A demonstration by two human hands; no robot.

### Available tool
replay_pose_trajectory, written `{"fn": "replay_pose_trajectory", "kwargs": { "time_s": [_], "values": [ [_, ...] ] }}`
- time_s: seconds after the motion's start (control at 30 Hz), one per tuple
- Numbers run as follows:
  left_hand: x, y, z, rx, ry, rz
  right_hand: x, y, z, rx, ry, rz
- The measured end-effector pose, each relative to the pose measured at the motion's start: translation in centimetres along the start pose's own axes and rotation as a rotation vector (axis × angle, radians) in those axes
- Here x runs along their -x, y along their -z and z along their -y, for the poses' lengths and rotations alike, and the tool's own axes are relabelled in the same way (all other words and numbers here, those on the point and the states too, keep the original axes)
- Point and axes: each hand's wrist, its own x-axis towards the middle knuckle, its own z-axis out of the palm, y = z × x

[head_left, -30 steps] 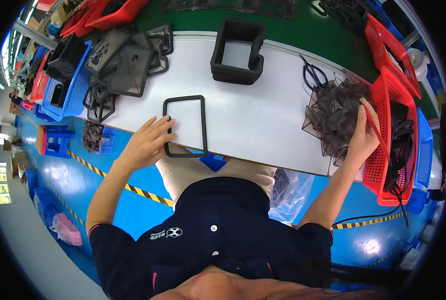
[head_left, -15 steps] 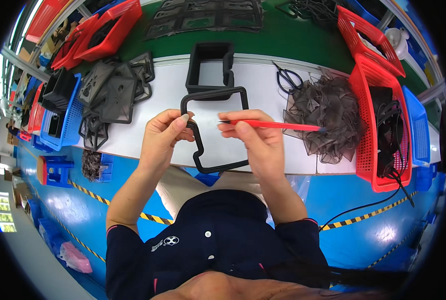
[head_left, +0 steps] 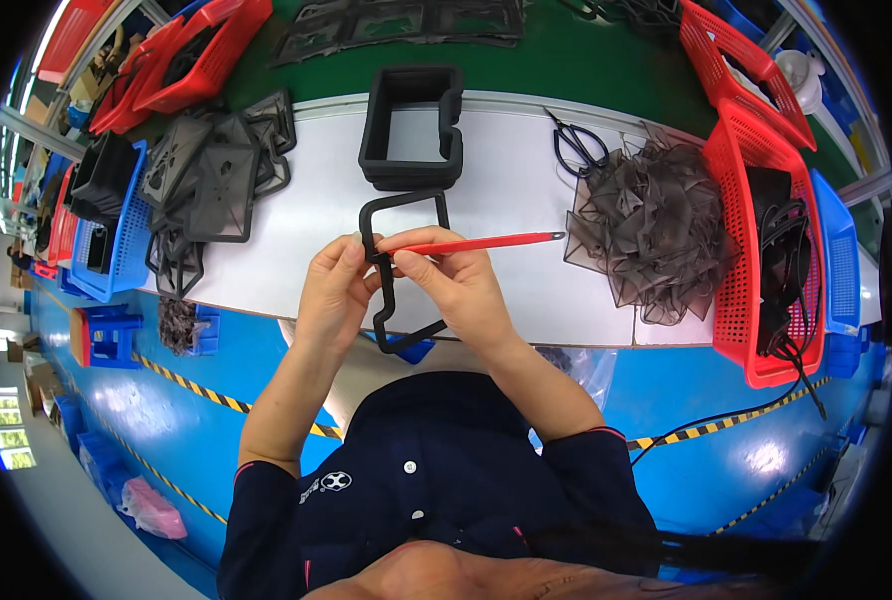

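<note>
My left hand [head_left: 334, 292] pinches the left side of a thin black frame [head_left: 387, 295], roughly rectangular with a notch, held upright above the table's near edge. Between the thumb and fingers of my right hand [head_left: 458, 290] lies a slim red pen-shaped tool [head_left: 496, 243]. Its inner end meets the frame close to my left fingertips, where fingers hide the tip; the dark outer end points right. Just beyond the held frame stands a neat stack of similar black frames [head_left: 374, 140]. Part of the held frame is hidden behind my right hand.
At right are black-handled scissors [head_left: 578, 150], a heap of thin dark scraps [head_left: 656, 235] and a red basket [head_left: 734, 300] with dark parts and cords. Flat dark sheets [head_left: 228, 190] lie at left beside a blue basket [head_left: 131, 235]. A green surface [head_left: 386, 75] runs behind the white tabletop [head_left: 526, 300].
My right hand has moved left with the red tool, from the frame's right side to its left side by my left hand. The frame has turned and looks narrower.
</note>
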Motion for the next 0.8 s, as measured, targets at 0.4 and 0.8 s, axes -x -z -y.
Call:
{"fn": "replay_pose_trajectory", "kwargs": {
  "time_s": [0.4,0.8],
  "values": [
    [-0.1,0.1,0.9,0.03,-0.047,-0.091,-0.2,-0.9,-0.8,0.725,0.587,-0.102],
    [0.0,3.7,0.1,-0.083,-0.123,-0.254,0.6,5.6,2.0,1.104,0.598,-0.391]
  ]
}}
